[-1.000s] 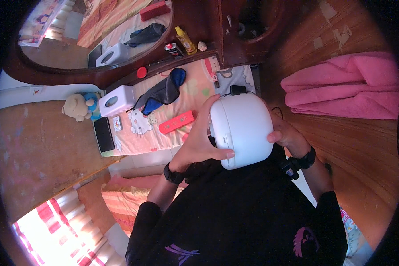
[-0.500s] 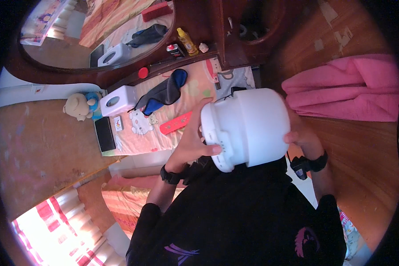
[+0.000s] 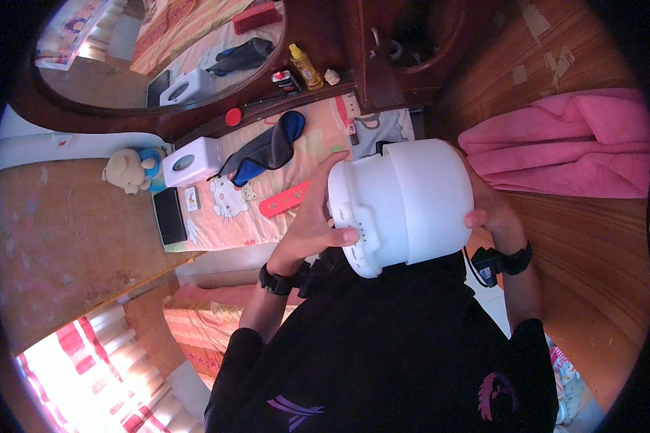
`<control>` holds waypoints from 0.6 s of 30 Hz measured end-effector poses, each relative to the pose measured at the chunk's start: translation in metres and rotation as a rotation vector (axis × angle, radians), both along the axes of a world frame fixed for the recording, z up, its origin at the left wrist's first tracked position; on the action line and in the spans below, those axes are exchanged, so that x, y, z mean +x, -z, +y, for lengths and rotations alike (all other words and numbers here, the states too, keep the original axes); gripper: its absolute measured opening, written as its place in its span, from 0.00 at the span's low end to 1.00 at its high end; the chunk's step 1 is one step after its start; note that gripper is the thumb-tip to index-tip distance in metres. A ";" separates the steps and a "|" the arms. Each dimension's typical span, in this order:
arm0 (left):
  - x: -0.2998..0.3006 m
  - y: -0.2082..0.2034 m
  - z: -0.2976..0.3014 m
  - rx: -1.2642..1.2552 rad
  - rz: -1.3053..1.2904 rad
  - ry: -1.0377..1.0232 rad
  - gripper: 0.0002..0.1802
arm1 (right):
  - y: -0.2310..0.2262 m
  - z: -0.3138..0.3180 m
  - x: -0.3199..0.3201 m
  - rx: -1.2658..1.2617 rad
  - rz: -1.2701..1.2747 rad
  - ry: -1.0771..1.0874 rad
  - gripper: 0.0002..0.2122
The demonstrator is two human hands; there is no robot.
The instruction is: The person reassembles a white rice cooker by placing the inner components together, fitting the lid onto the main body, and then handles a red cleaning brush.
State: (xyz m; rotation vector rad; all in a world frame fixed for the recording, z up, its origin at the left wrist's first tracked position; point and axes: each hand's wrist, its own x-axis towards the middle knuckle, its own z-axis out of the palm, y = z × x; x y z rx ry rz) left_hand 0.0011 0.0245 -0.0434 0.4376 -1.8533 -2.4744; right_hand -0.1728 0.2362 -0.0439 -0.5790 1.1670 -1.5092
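I see the white appliance (image 3: 404, 209) held sideways before the black shirt (image 3: 397, 339); the left hand (image 3: 309, 227) has its fingers gripping the marked end, the right hand (image 3: 492, 208) the smooth end.

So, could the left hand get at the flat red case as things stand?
Probably not while the left hand grips one end of the white two-part device; nothing lies on the visible part of the flat red case, though.
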 end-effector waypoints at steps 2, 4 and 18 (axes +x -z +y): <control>-0.002 -0.003 0.003 -0.032 0.009 -0.008 0.60 | -0.001 -0.004 0.002 -0.032 -0.024 -0.020 0.53; -0.006 -0.008 0.006 -0.047 -0.016 0.010 0.60 | 0.005 -0.010 0.009 -0.047 0.005 -0.024 0.53; -0.016 0.010 0.002 -0.295 0.102 0.062 0.61 | 0.010 -0.022 0.007 -0.051 0.251 -0.069 0.58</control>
